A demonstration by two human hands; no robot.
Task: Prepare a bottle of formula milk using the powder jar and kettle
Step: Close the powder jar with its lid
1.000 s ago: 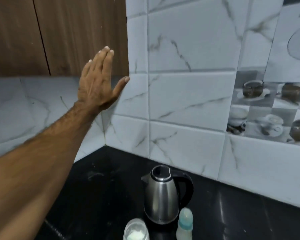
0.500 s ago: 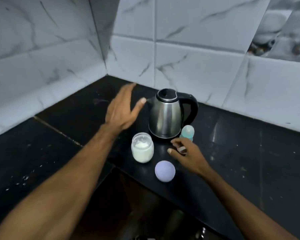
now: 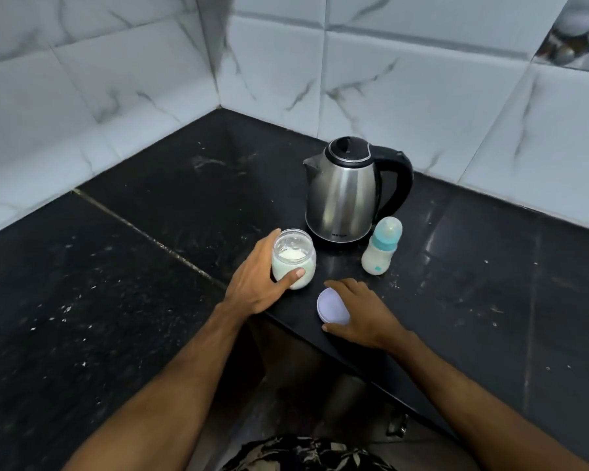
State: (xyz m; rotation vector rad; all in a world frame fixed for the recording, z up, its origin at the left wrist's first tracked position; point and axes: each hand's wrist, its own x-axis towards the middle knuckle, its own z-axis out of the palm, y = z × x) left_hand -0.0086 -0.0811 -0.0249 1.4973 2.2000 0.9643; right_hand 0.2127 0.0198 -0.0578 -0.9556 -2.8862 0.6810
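Note:
An open glass jar of white powder (image 3: 295, 263) stands on the black counter (image 3: 157, 232). My left hand (image 3: 257, 283) grips it, thumb across its front. Its pale lilac lid (image 3: 332, 305) lies flat near the counter's front edge, and my right hand (image 3: 357, 312) curls round the lid's right side, fingers above and thumb below. A steel kettle (image 3: 346, 195) with a black lid and handle stands behind the jar. To the kettle's right stands a baby bottle (image 3: 381, 248) with a teal collar and capped teat, milky liquid inside.
White marble-look tiles (image 3: 405, 86) wall the corner behind and to the left. The counter is L-shaped and its front edge runs diagonally under my right wrist. Patterned clothing (image 3: 306, 453) shows at the bottom.
My left hand came down from the wall and took hold of the powder jar. My right hand moved from beside the bottle onto the lid. The view tilted down to the counter.

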